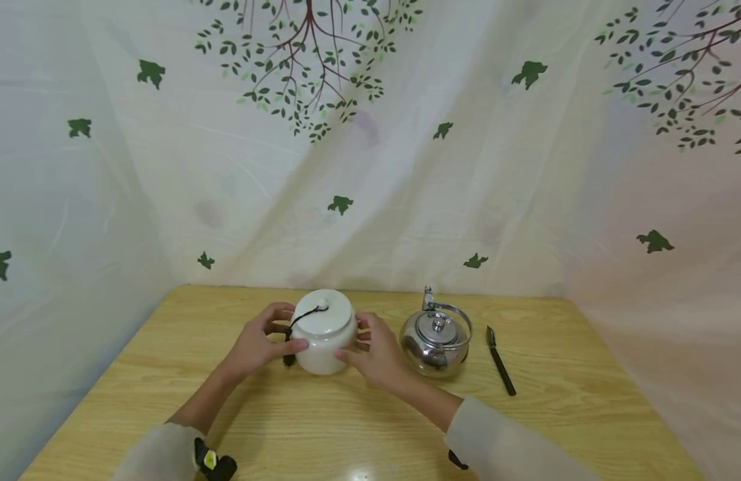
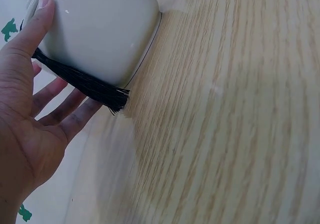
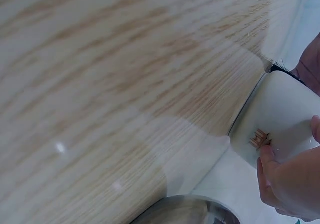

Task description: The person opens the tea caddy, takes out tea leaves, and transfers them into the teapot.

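Note:
A white lidded ceramic jar (image 1: pixel 325 351) stands upright near the table's back edge, its base right at the wood. A black cord runs from the lid knob to a black tassel (image 2: pixel 90 82) hanging down the jar's left side. My left hand (image 1: pixel 257 342) holds that side, thumb on the front and fingers reaching behind the tassel. From the other side my right hand (image 1: pixel 376 351) grips the jar, thumb in front and fingers round the back. A small brown mark (image 3: pixel 259 138) shows on the jar's wall beside a right fingertip.
Just right of my right hand sits a shiny metal kettle (image 1: pixel 427 347) with a raised loop handle. Beyond it a slim black pen-like tool (image 1: pixel 501 364) with a pointed tip lies on the wooden table (image 1: pixel 322 427). A leaf-patterned cloth (image 1: pixel 394 247) hangs behind and along both sides.

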Motion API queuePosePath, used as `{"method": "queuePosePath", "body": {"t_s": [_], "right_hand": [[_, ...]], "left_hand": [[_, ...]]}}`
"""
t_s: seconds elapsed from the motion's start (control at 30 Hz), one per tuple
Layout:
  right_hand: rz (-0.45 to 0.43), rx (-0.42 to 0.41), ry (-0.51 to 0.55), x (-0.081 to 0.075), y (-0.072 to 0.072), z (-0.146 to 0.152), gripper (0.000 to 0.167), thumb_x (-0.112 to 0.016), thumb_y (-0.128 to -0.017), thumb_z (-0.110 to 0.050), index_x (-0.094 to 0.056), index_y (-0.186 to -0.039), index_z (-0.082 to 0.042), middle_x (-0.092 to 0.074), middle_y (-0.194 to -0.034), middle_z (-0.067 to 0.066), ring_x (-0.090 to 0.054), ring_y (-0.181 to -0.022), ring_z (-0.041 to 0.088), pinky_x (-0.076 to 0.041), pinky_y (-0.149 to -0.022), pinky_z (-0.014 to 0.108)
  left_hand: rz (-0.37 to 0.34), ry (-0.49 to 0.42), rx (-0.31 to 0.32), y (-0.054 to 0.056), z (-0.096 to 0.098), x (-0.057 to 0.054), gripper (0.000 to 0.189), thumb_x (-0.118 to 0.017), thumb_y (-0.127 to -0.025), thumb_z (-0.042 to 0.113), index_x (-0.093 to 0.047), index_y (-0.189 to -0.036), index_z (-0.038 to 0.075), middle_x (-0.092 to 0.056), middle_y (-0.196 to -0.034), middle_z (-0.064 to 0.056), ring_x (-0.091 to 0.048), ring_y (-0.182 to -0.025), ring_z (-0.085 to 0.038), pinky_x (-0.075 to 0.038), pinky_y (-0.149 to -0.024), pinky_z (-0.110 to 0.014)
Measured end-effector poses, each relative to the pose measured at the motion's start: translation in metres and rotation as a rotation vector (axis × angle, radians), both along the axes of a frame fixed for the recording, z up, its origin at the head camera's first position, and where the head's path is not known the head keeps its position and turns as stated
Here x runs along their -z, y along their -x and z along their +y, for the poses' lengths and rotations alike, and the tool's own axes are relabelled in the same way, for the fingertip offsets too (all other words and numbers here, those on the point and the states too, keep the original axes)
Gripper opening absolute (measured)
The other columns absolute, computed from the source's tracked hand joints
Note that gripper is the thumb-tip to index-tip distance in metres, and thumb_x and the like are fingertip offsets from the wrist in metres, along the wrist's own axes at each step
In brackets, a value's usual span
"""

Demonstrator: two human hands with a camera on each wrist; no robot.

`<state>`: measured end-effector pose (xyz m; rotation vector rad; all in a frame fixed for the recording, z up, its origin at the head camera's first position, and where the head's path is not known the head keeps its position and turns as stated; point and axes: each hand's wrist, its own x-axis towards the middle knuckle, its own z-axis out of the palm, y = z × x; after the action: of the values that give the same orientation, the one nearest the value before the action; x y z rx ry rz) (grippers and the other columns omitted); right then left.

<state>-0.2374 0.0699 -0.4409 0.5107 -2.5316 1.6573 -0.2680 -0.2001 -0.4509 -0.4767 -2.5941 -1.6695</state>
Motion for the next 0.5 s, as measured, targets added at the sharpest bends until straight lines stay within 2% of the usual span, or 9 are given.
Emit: {"method": "queuePosePath", "body": {"t_s": [0.2,0.5], "right_hand": [[0.012,0.015,-0.045,-0.001,-0.005,0.009,0.067,-0.086,-0.084,-0.023,-0.052,-0.139,-0.003,-0.060,-0.122,0.014,-0.065,-0.110,0.030,-0.056,-0.093,0.040],[0.018,0.010,-0.003,-0.003,-0.011,0.021,0.064,-0.087,-0.084,-0.018,-0.053,-0.134,0.002,-0.059,-0.117,0.017,-0.065,-0.107,0.033,-0.056,-0.093,0.044]], "left_hand": [[0.014,0.006,0.014,-0.001,0.007,0.001,0.069,-0.092,-0.078,0.030,-0.055,-0.136,0.025,-0.063,-0.129,-0.008,-0.064,-0.111,-0.032,-0.054,-0.088,-0.045],[-0.009,-0.017,0.040,-0.003,0.018,0.002,0.069,-0.092,-0.078,0.031,-0.055,-0.137,0.026,-0.062,-0.132,-0.009,-0.063,-0.112,-0.033,-0.057,-0.084,-0.042]]}}
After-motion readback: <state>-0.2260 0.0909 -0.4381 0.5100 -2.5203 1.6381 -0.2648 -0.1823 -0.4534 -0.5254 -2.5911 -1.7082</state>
